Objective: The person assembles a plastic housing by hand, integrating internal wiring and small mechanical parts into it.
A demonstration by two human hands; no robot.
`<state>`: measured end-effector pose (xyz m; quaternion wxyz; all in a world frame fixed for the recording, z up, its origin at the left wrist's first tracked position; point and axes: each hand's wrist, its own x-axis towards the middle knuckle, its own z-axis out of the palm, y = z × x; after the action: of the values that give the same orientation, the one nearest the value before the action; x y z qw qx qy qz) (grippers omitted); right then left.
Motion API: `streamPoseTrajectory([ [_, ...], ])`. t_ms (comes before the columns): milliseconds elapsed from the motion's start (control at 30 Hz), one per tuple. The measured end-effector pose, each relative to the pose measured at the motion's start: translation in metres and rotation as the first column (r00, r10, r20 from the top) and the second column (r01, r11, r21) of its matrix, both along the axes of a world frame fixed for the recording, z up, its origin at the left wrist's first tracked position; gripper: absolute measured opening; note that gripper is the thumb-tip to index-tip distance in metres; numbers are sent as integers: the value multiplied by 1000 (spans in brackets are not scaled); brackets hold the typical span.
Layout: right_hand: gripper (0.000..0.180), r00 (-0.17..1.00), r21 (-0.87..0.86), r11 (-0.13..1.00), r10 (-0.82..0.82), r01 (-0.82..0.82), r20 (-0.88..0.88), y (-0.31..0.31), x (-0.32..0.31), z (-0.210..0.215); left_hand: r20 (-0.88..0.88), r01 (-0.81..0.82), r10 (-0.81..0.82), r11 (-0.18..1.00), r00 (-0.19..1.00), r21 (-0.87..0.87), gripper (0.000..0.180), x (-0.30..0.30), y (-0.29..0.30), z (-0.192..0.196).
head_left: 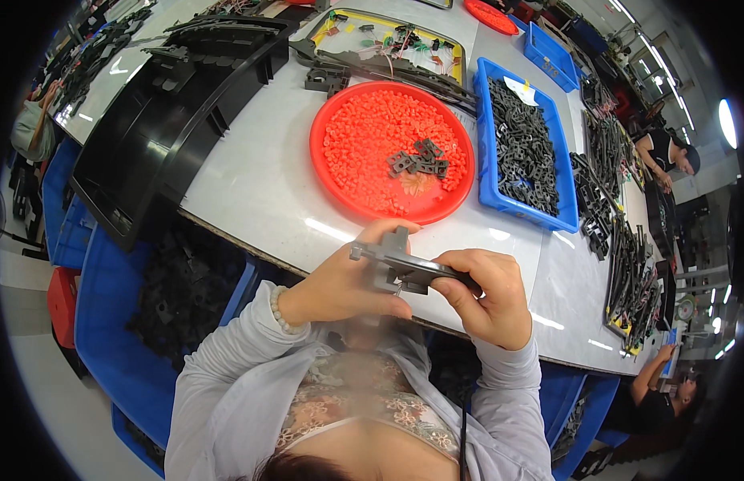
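Close to my chest, over the table's front edge, I hold a dark grey plastic part (397,266) between both hands. It is a long curved bar with a block-like clip section at its left end. My left hand (340,276) grips that block end, its fingers partly hidden behind the part. My right hand (493,297) pinches the thin right end between thumb and fingers. Just beyond the hands stands a round red tray (328,180) full of small orange-red plastic pieces (364,128). Several dark grey clips (420,160) lie on top of them.
A blue bin (488,180) of dark clips stands right of the tray. A large black plastic housing (159,128) lies at the left. Behind is a yellow-edged tray (460,60) with wired parts. Blue crates (107,321) sit below the table. Two people (668,156) are at the right.
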<state>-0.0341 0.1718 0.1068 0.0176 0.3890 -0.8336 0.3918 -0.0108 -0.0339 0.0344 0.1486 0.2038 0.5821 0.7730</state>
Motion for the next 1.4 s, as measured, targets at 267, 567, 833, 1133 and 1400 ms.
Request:
streamPoseTrajectory([
  [267, 23, 1000, -3, 1000, -3, 3, -29, -4, 0, -7, -75, -5, -13, 972, 997, -233, 85, 2, 5, 4],
  [567, 15, 994, 6, 994, -109, 109, -8, -12, 2, -13, -213, -6, -162, 782, 964, -623, 69, -5, 6, 6],
  [833, 16, 970, 6, 1000, -16, 15, 241, -20, -7, -9, -178, -51, -14, 934, 984, -353, 60, 1, 2, -25],
  [1133, 27, 764, -300, 941, 307, -156, 567, 1, -47, -3, 15, -116, 117, 991, 993, -60, 57, 4, 2, -21],
  [1400, 19, 988, 224, 964, -153, 147, 11, 3, -128, -56, 24, -390, 393, 901, 919, 190, 73, -8, -28, -62],
])
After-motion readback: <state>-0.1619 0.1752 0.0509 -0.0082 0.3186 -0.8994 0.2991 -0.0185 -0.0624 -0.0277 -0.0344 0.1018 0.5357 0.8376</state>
